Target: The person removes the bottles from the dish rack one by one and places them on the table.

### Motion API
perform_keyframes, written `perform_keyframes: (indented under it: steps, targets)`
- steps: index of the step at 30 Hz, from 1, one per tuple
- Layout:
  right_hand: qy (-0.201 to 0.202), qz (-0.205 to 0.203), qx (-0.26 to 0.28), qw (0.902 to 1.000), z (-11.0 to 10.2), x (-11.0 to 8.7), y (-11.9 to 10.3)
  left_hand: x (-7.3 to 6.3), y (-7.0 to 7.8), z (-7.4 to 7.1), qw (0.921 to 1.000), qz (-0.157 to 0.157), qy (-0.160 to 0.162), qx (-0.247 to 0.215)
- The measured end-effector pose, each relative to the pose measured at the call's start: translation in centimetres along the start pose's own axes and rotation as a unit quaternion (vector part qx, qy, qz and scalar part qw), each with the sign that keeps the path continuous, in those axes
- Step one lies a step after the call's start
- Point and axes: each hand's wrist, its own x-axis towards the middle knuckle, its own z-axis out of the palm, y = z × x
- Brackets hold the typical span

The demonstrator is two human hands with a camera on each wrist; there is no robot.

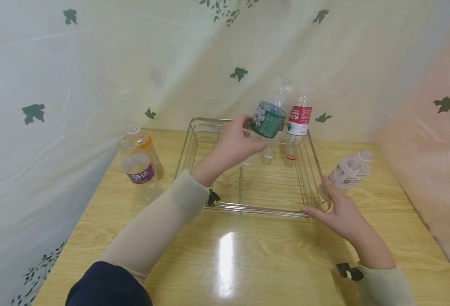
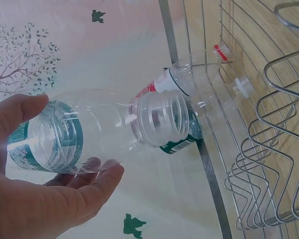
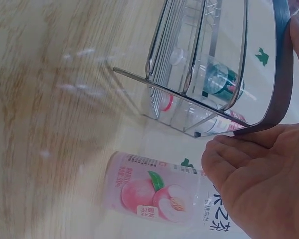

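Observation:
My left hand [image 1: 234, 142] grips a clear plastic bottle [image 1: 267, 120] with a green label around its base end. The bottle is tilted, its uncapped mouth pointing down over the wire basket [image 1: 255, 209]. Thumb and fingers lie on opposite sides of it in the left wrist view. At the basket's back right stand two upside-down bottles: a red-labelled bottle [image 1: 299, 120] with a red ring at its neck, and another green-labelled bottle [image 3: 221, 79], partly hidden in the head view. My right hand [image 1: 341, 214] holds the basket's front right corner, thumb at the front rim, fingers along the side.
Right of the basket stands a clear bottle [image 1: 350, 172] with a pink peach label. A purple-labelled bottle [image 1: 138, 165] and an orange-tinted bottle [image 1: 148, 146] stand to its left. A patterned sheet [image 1: 163, 55] hangs behind the wooden table [image 1: 278, 255]. Wavy wire dividers [image 2: 269, 164] line the basket's floor.

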Motion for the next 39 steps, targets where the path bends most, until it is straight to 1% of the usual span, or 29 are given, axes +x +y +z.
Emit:
perform_keyframes:
  steps: [6,9,13,19,22,26,29,32,39]
  targets:
    - [0.003,0.008,0.003,1.0000,-0.1,-0.1,0.0,-1.4,0.4,-0.1,0.9999,0.011,0.000,0.004]
    - [0.008,0.006,0.004,0.9999,0.0,-0.1,0.2,-1.9,0.4,-0.1,0.9997,0.024,-0.002,0.004]
    - [0.010,0.002,0.009,0.9999,0.2,0.0,0.4,-2.4,0.3,-0.1,0.9991,0.038,-0.008,0.017]
    - [0.012,0.004,0.009,0.9999,0.3,0.0,0.7,-3.0,0.1,-0.4,0.9975,0.062,-0.004,0.035]
    - [0.012,0.003,0.011,0.9999,0.4,0.0,0.9,-3.5,0.0,-0.7,0.9970,0.064,-0.006,0.043]
    - [0.011,0.003,0.009,0.9999,0.4,0.0,0.9,-4.2,-0.1,-0.9,0.9946,0.070,-0.008,0.076]
    - [0.011,0.005,0.008,0.9999,0.3,0.0,0.8,-4.7,-0.3,-1.0,0.9914,0.082,-0.010,0.101]
    - [0.009,0.008,0.010,0.9999,0.2,0.1,0.7,-5.0,-0.6,-1.1,0.9889,0.093,-0.016,0.115]
    - [0.009,0.015,0.012,0.9998,0.3,0.1,0.7,-5.9,-1.4,-1.0,0.9851,0.091,-0.034,0.142]
